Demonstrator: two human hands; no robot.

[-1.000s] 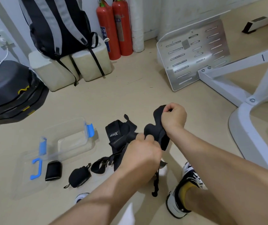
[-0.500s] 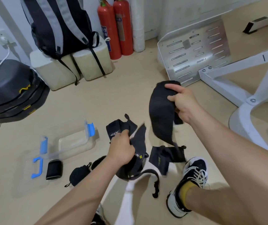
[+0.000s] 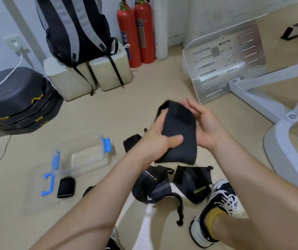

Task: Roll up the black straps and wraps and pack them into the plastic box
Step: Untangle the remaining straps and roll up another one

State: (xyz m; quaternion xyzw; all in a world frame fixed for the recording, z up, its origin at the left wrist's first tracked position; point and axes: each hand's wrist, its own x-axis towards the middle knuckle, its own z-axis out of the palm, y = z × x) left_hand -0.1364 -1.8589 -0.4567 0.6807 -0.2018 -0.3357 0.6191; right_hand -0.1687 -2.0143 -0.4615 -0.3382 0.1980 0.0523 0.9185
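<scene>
A wide black wrap (image 3: 179,130) hangs between both hands above the floor. My left hand (image 3: 158,139) grips its left edge, thumb across the front. My right hand (image 3: 205,126) cups its right side with straight fingers. Below lie loose black straps: one with white lettering (image 3: 152,186), one marked XUEYING (image 3: 193,183), and another (image 3: 132,143) behind my left wrist. A rolled black wrap (image 3: 66,187) lies on the box lid (image 3: 36,193). The clear plastic box (image 3: 86,150) with blue clips stands open at the left.
My shoes (image 3: 215,210) rest on the floor at the lower right. A white frame (image 3: 285,123) and metal plate (image 3: 224,64) stand to the right. Backpack (image 3: 76,29), two red extinguishers (image 3: 137,33) and a black case (image 3: 14,100) line the back and left.
My left hand let go of the strap bundle, which now lies on the floor, and came up to grip the wrap. My right hand opened against the wrap's side.
</scene>
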